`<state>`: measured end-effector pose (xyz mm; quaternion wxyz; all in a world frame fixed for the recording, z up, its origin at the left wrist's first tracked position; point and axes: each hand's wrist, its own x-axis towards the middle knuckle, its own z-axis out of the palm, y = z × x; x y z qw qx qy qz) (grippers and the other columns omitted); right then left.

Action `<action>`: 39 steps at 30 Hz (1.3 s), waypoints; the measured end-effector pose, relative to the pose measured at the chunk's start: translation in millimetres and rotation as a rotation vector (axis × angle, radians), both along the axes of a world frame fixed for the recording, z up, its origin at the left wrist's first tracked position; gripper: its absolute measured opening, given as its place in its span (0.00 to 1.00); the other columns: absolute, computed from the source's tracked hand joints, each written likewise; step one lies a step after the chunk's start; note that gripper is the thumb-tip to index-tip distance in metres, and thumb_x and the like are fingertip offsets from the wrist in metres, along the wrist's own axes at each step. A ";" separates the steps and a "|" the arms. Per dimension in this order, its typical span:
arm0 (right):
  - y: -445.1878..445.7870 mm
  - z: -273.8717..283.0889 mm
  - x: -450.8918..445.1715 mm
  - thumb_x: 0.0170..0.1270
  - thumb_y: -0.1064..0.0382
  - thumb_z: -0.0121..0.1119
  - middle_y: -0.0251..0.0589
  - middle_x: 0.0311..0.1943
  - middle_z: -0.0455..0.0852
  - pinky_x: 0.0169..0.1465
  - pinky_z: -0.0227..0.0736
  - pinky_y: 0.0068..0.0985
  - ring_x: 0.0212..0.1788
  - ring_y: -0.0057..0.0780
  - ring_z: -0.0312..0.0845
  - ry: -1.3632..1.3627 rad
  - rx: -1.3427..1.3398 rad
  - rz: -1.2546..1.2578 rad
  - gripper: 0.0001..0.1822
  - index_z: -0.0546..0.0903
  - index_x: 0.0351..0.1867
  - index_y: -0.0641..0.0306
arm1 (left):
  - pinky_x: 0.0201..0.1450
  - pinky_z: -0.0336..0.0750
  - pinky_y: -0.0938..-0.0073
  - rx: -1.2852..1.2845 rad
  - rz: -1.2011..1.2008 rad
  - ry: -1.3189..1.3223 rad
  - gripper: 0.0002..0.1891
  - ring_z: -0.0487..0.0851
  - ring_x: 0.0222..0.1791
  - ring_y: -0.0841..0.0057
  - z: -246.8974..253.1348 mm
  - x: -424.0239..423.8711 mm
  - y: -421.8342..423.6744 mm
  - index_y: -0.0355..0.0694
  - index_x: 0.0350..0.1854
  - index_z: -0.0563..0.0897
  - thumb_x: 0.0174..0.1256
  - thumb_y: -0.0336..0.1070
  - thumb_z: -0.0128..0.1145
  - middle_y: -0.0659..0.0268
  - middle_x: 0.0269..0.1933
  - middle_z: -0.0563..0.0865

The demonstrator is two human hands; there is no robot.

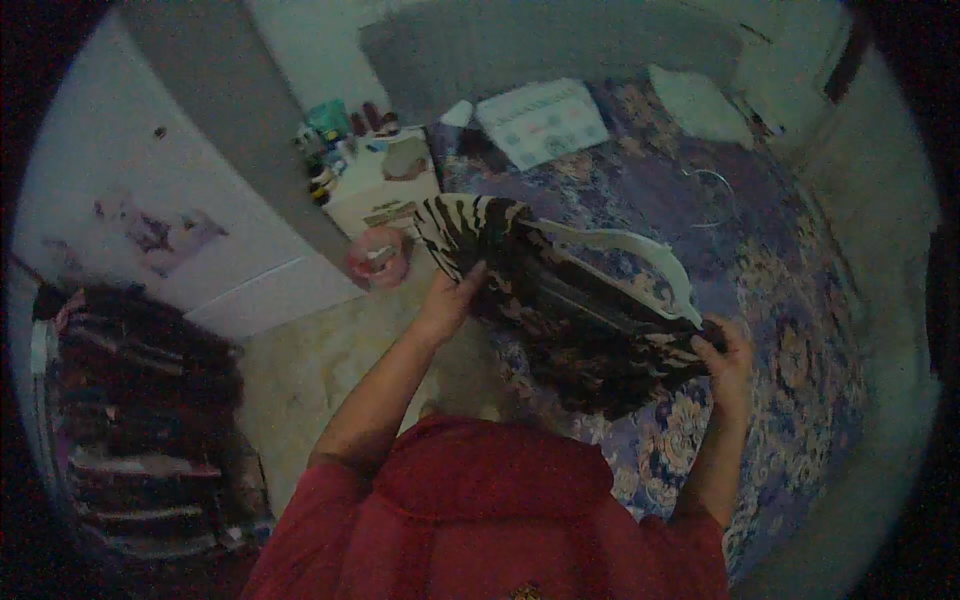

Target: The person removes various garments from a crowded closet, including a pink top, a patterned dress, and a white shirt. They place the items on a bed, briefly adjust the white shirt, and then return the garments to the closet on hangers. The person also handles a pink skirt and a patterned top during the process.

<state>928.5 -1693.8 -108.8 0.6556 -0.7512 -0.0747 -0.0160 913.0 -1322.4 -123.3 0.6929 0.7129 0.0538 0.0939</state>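
Note:
A dark garment with a pale zebra-like pattern (577, 330) is stretched between both hands above a bed with a purple floral cover. My left hand (451, 300) grips its left part, where the striped cloth is gathered. At its right corner, my right hand (724, 346) pinches the cloth, thumb on top. A pale curved strip (645, 247), perhaps a hanger or a band, runs along the garment's upper edge; its exact kind cannot be told in the dim light.
The floral bedcover (795, 360) bears a printed pale pillow (544, 124), another pillow (701, 105) and a thin white hoop (724, 195). A bedside table (345, 206) holds bottles. Below it lies a pink round object (379, 257). Dark hung or stacked items (150, 390) stand at left.

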 end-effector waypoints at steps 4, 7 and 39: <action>-7.6 -10.4 10.2 0.52 0.69 0.64 0.33 0.35 0.81 0.44 0.70 0.23 0.38 0.23 0.76 0.039 0.015 0.079 0.16 0.78 0.44 0.65 | 0.56 0.68 0.70 -0.123 0.222 0.067 0.25 0.74 0.52 0.71 -0.4 -39.8 -13.5 0.32 0.56 0.70 0.63 0.45 0.55 0.60 0.52 0.77; -13.4 -14.1 21.6 0.52 0.69 0.63 0.33 0.35 0.80 0.44 0.71 0.23 0.37 0.23 0.76 0.061 0.019 0.184 0.16 0.78 0.44 0.64 | 0.56 0.69 0.68 -0.111 0.396 -0.004 0.29 0.74 0.53 0.68 -9.7 -52.9 -27.7 0.31 0.57 0.69 0.61 0.49 0.57 0.57 0.54 0.77; -18.7 5.7 203.8 0.49 0.77 0.61 0.35 0.37 0.80 0.42 0.71 0.21 0.36 0.23 0.76 -0.329 -0.247 0.915 0.16 0.78 0.42 0.69 | 0.62 0.56 0.66 0.880 1.271 -0.240 0.27 0.63 0.61 0.61 16.8 -87.2 -149.5 0.43 0.60 0.67 0.57 0.39 0.59 0.56 0.58 0.70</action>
